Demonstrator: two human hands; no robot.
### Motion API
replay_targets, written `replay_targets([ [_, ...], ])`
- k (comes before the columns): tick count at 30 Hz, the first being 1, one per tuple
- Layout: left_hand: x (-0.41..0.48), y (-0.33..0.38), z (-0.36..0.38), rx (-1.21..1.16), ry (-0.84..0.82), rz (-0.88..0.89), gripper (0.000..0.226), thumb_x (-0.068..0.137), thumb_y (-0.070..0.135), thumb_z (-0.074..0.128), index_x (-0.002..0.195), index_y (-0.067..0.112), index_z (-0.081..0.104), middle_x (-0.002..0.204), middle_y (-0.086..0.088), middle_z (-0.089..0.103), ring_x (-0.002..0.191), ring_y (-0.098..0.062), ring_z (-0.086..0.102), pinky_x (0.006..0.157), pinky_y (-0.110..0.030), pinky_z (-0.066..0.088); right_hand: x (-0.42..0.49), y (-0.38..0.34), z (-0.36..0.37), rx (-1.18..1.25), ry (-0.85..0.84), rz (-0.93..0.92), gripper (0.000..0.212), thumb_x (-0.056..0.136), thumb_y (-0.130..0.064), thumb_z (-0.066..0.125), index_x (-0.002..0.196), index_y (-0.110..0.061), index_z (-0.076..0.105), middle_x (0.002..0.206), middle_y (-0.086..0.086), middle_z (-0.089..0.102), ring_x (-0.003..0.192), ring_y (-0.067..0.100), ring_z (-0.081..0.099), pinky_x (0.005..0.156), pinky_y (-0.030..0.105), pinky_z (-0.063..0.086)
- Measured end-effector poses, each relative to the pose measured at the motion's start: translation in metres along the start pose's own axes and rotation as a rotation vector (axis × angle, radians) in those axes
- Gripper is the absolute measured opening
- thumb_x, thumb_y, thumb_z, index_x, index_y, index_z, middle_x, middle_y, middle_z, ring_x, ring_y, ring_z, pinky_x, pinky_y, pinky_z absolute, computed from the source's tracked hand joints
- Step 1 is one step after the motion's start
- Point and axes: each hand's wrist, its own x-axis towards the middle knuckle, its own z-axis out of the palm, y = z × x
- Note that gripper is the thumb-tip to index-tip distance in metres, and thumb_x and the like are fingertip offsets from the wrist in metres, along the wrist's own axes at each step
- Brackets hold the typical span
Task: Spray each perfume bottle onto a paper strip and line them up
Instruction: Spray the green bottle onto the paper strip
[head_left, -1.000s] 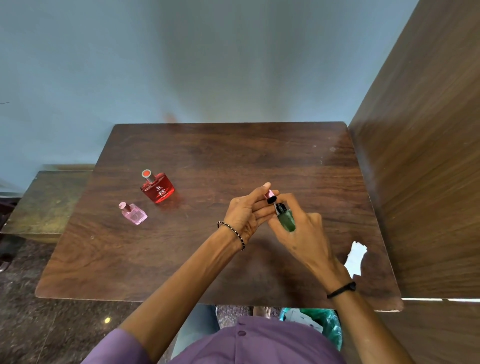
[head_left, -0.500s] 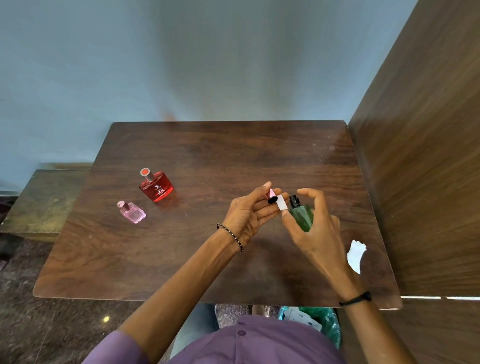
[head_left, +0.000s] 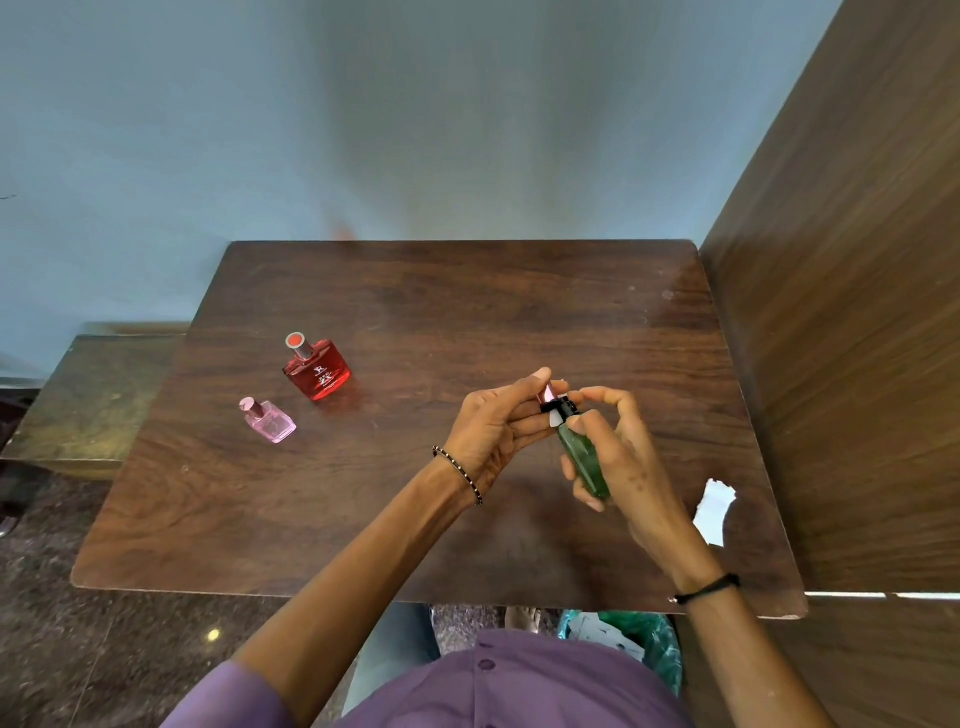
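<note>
My right hand (head_left: 623, 467) grips a green perfume bottle (head_left: 584, 460) upright over the table's middle right, forefinger arched over its black spray head (head_left: 569, 406). My left hand (head_left: 493, 431) pinches a small white paper strip (head_left: 555, 417) together with a pink-and-black cap (head_left: 546, 397), held right against the spray head. A red perfume bottle (head_left: 318, 370) with a silver cap stands on the left part of the wooden table (head_left: 415, 312). A smaller pink bottle (head_left: 269, 422) stands just left and nearer of it.
White paper pieces (head_left: 716, 512) lie on the table near its right edge, behind my right wrist. A wooden panel (head_left: 857, 312) rises along the right side. A low bench (head_left: 93, 395) stands to the left. A green bag (head_left: 649, 649) sits under the near edge.
My right hand drew the green bottle to the right half a second ago, then brought it back left; its spray head is now against the strip in my left hand.
</note>
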Motion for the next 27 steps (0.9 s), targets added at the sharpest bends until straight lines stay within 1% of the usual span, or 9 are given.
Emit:
replay_targets([
  [3, -0.001, 0.002, 0.001, 0.004, -0.01, -0.002, 0.039, 0.095, 0.024, 0.061, 0.115, -0.009, 0.065, 0.108, -0.024, 0.072, 0.105, -0.029, 0.07, 0.089, -0.032, 0.057, 0.0, 0.001, 0.0, -0.124, 0.027, -0.033, 0.031, 0.099, -0.029, 0.054, 0.126, -0.025, 0.04, 0.062, 0.011, 0.063, 0.041, 0.019, 0.046, 0.039, 0.03, 0.034],
  [8, 0.0, 0.0, 0.002, 0.007, -0.006, 0.021, 0.04, 0.094, 0.024, 0.063, 0.113, -0.012, 0.065, 0.109, -0.024, 0.059, 0.1, -0.024, 0.072, 0.091, -0.031, 0.056, -0.003, 0.003, 0.0, -0.738, 0.147, -0.249, 0.042, 0.089, -0.046, 0.058, 0.123, -0.034, 0.037, 0.067, 0.0, 0.063, 0.059, 0.019, 0.061, 0.048, 0.03, 0.042],
  [13, 0.002, -0.003, 0.001, -0.004, 0.013, 0.033, 0.036, 0.094, 0.024, 0.064, 0.106, -0.01, 0.068, 0.062, -0.005, 0.049, 0.116, -0.031, 0.062, 0.093, -0.029, 0.054, -0.001, 0.007, 0.004, -1.057, 0.224, -0.468, 0.05, 0.09, -0.044, 0.057, 0.129, -0.022, 0.033, 0.06, -0.008, 0.054, 0.048, 0.024, 0.06, 0.049, 0.028, 0.039],
  [15, 0.003, -0.003, 0.001, -0.013, 0.016, 0.025, 0.035, 0.093, 0.026, 0.065, 0.104, -0.007, 0.07, 0.059, 0.001, 0.04, 0.124, -0.039, 0.055, 0.092, -0.028, 0.054, 0.0, 0.009, 0.005, -1.111, 0.234, -0.51, 0.058, 0.089, -0.042, 0.061, 0.132, -0.019, 0.031, 0.057, -0.01, 0.049, 0.043, 0.023, 0.06, 0.046, 0.025, 0.037],
  [17, 0.004, -0.003, 0.001, -0.013, 0.003, 0.019, 0.032, 0.093, 0.027, 0.065, 0.099, -0.003, 0.073, 0.057, 0.005, 0.04, 0.12, -0.039, 0.056, 0.09, -0.029, 0.054, 0.0, 0.011, 0.005, -1.122, 0.235, -0.52, 0.063, 0.089, -0.038, 0.065, 0.136, -0.017, 0.029, 0.058, -0.01, 0.047, 0.042, 0.021, 0.058, 0.046, 0.023, 0.034],
  [19, 0.003, -0.001, 0.001, -0.014, -0.006, 0.006, 0.029, 0.094, 0.026, 0.063, 0.097, -0.001, 0.072, 0.059, 0.004, 0.063, 0.108, -0.029, 0.063, 0.09, -0.028, 0.055, 0.0, 0.007, 0.005, -1.038, 0.197, -0.448, 0.062, 0.091, -0.038, 0.062, 0.138, -0.022, 0.025, 0.062, -0.009, 0.052, 0.047, 0.019, 0.057, 0.047, 0.023, 0.032],
  [21, 0.003, 0.003, 0.001, -0.061, 0.0, -0.009, 0.032, 0.094, 0.024, 0.062, 0.105, -0.004, 0.069, 0.086, -0.014, 0.076, 0.106, -0.025, 0.069, 0.094, -0.031, 0.055, 0.001, 0.003, 0.004, -0.812, 0.146, -0.323, 0.057, 0.093, -0.04, 0.058, 0.139, -0.028, 0.027, 0.064, -0.005, 0.059, 0.051, 0.015, 0.056, 0.045, 0.024, 0.033],
  [24, 0.006, 0.01, 0.003, -0.131, 0.018, -0.017, 0.033, 0.093, 0.023, 0.063, 0.108, -0.006, 0.067, 0.113, -0.028, 0.068, 0.106, -0.027, 0.069, 0.091, -0.034, 0.056, -0.002, -0.005, 0.0, -0.532, 0.153, -0.27, 0.045, 0.096, -0.035, 0.054, 0.136, -0.032, 0.033, 0.064, 0.003, 0.069, 0.047, 0.014, 0.062, 0.047, 0.025, 0.047],
  [27, 0.008, 0.017, 0.002, -0.156, 0.01, -0.023, 0.029, 0.093, 0.024, 0.063, 0.103, -0.003, 0.068, 0.11, -0.025, 0.07, 0.103, -0.026, 0.071, 0.09, -0.034, 0.057, -0.007, -0.01, -0.002, -0.433, 0.165, -0.264, 0.04, 0.099, -0.026, 0.055, 0.134, -0.03, 0.036, 0.064, 0.006, 0.071, 0.039, 0.017, 0.06, 0.045, 0.026, 0.051],
])
